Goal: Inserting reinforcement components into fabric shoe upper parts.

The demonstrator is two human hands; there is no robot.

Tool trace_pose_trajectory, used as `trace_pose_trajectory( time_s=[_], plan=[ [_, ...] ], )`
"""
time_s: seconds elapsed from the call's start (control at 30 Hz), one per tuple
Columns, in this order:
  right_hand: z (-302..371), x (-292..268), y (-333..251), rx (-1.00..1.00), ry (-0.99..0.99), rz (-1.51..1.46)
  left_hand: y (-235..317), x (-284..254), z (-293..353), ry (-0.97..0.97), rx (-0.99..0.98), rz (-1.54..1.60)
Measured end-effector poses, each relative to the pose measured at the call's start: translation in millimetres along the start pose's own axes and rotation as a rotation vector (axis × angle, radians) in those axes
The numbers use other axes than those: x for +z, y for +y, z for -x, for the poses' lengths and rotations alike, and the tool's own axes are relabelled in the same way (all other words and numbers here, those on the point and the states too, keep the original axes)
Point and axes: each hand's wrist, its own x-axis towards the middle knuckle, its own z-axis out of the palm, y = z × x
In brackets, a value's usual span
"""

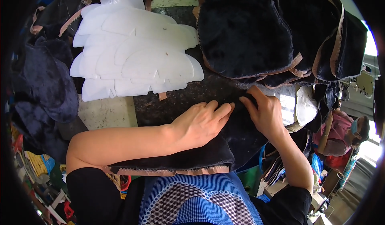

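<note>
A piece of black fabric [245, 134] lies on the dark work surface in front of me. My left hand [202, 121] reaches across from the left, fingers curled together, its fingertips closed on the fabric's far part. Just to the right, my right hand [264, 112] pinches the same fabric between thumb and bent fingers. The two sets of fingertips are a short gap apart. Under my left forearm, close to my body, rests a black plush panel [180, 157] with a frayed tan edge. Exactly what lies between the fingertips is partly hidden, black on black.
Beyond my left hand, overlapping white translucent sheets [136, 56] with notched, curved edges are spread out. A stack of black plush pieces [244, 32] with tan borders fills the far right. More dark plush [46, 80] hangs at the left. Another person [339, 132] is at the right.
</note>
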Motion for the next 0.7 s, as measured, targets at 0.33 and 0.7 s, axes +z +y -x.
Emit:
trace_pose_trajectory(
  time_s=[0.33,0.7],
  plan=[
    [31,-8,-3,-0.299,0.386,-0.082,-20,-7,-46,0.19,-0.202,0.791],
    [67,-37,-12,0.15,0.395,-0.892,11,-32,-64,0.139,-0.132,0.948]
  ],
)
